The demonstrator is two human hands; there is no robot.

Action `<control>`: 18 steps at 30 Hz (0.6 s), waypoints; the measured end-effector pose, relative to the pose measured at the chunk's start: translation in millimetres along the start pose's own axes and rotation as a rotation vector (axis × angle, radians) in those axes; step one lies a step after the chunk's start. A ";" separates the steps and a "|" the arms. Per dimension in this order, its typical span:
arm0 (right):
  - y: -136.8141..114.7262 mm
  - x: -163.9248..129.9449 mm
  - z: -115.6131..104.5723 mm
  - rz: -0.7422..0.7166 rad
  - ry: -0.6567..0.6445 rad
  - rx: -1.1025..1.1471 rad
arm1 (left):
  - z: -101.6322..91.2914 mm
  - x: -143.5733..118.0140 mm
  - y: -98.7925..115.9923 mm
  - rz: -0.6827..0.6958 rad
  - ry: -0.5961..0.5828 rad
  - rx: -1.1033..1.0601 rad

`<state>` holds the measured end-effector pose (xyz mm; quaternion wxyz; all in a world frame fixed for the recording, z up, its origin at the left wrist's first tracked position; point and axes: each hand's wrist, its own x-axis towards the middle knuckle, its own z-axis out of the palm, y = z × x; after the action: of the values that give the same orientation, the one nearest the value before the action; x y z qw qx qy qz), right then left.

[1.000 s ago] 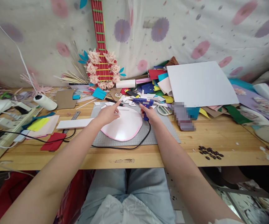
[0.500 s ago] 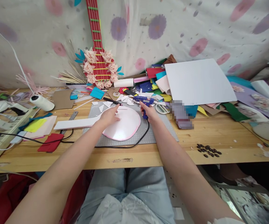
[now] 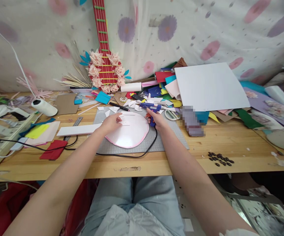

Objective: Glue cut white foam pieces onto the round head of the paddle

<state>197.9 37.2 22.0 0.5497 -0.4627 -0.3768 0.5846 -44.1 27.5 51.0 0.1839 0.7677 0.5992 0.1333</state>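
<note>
While I look down from my head camera, my left hand (image 3: 111,123) rests on the near-left edge of the pink-rimmed white disc (image 3: 129,132), fingers now curled and pinching a small white strip (image 3: 125,123) rather than pointing as before. My right hand (image 3: 158,120) still grips the blue glue gun (image 3: 151,108) just beyond the disc, which lies on the grey cutting mat (image 3: 171,139).
</note>
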 end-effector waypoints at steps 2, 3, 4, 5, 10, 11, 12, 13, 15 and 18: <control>1.9 0.4 1.5 -0.006 -0.005 -0.046 | 1.0 -0.4 -0.1 0.003 -0.004 0.003; 2.7 0.8 2.1 -0.011 -0.007 -0.067 | 1.1 -0.8 0.3 0.004 -0.004 0.007; 3.3 1.1 2.4 -0.013 -0.007 -0.084 | 0.8 -1.5 1.1 0.004 -0.003 0.014; 3.7 1.4 2.7 -0.016 -0.005 -0.096 | 0.3 -2.2 2.2 0.003 0.000 0.025; 3.1 0.1 3.3 -0.018 -0.007 -0.086 | -2.9 -4.8 10.3 -0.001 -0.005 0.104; 2.8 -0.4 3.5 -0.021 -0.009 -0.078 | -3.2 -4.9 11.5 -0.005 -0.008 0.112; 2.5 -0.8 3.8 -0.024 -0.009 -0.070 | -3.1 -4.9 12.2 -0.011 -0.009 0.115; 2.3 -1.0 3.9 -0.025 -0.007 -0.062 | -2.7 -4.9 12.5 -0.018 -0.006 0.113; 2.3 -0.5 4.1 -0.025 0.011 -0.036 | -1.5 -4.6 11.5 -0.024 0.006 0.102; 2.7 1.6 3.4 -0.017 0.051 0.014 | -0.7 -3.0 6.7 -0.012 0.008 0.067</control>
<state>193.9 38.8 20.3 0.5675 -0.4703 -0.3623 0.5706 -39.4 23.2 54.6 0.1565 0.7692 0.6088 0.1151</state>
